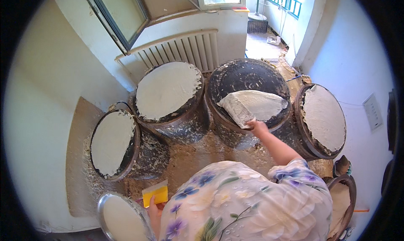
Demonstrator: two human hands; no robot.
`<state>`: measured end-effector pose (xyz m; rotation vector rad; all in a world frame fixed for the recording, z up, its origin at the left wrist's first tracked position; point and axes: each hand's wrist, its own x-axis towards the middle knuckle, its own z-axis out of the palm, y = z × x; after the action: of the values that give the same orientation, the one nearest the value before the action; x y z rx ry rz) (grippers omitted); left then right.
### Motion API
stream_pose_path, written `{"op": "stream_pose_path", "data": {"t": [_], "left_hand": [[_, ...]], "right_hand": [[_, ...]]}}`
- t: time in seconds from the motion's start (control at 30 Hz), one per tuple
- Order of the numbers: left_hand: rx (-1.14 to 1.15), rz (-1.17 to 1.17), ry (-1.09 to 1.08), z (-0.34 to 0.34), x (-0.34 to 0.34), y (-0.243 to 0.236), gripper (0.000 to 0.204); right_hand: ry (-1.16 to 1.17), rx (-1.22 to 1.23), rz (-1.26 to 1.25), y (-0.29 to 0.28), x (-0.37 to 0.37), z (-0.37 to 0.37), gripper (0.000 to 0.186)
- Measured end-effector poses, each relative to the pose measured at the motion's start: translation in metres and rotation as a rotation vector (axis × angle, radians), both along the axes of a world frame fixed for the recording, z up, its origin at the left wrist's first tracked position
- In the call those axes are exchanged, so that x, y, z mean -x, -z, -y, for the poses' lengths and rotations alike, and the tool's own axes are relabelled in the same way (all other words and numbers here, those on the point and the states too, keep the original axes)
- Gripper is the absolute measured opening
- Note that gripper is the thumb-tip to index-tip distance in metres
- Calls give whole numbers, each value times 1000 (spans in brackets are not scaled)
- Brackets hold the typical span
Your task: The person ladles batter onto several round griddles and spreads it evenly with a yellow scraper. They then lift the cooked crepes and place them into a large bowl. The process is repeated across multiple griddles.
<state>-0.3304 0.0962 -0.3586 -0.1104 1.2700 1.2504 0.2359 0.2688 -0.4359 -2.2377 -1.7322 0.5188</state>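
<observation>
My right hand [256, 126] reaches to the near rim of a dark round griddle [244, 74]. Its fingers close on the corner of a flat, batter-coated piece [240, 110]; the coating hides what kind of thing it is. Around that piece, pale batter [263, 104] covers part of the griddle's near half, while dark surface shows beyond. Low on the left, my left hand [156, 205] grips a yellow scraper [155, 194] with a pale straight edge. Beside it stands a metal basin [101, 203] of creamy batter [125, 218].
Pale sheets cover three other drum-top griddles: far left [112, 144], back left [168, 89] and right [324, 117]. Another round vessel [351, 186] stands at lower right. Behind the drums are a radiator [181, 51] and an open window [122, 13]. Dried batter marks the floor [189, 157].
</observation>
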Motion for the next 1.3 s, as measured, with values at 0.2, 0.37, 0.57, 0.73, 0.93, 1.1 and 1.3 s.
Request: {"op": "stream_pose_path", "data": {"t": [0.2,0.37,0.57,0.73,0.93,1.1,1.3], "left_hand": [[-44,-17,-57,-5,-18,-41,30],[-201,36,69,-14,-34,-71,29],[-278,118,227,-92,-100,-87,27],[-290,290,557,-115,-168,-79,33],[-223,174,591,-106,-152,-79,41],[-230,122,600,-103,-146,-73,41],[-181,198,665,-118,-164,-69,43]], "right_hand": [[238,24,262,-27,-93,41,29],[698,-129,-383,-1,-120,51,48],[456,10,-1061,10,-15,-15,54],[-98,13,165,-23,-15,-43,47],[398,78,240,-24,-127,10,28],[884,-181,-855,10,-137,9,46],[316,87,-881,8,-27,-63,57]]}}
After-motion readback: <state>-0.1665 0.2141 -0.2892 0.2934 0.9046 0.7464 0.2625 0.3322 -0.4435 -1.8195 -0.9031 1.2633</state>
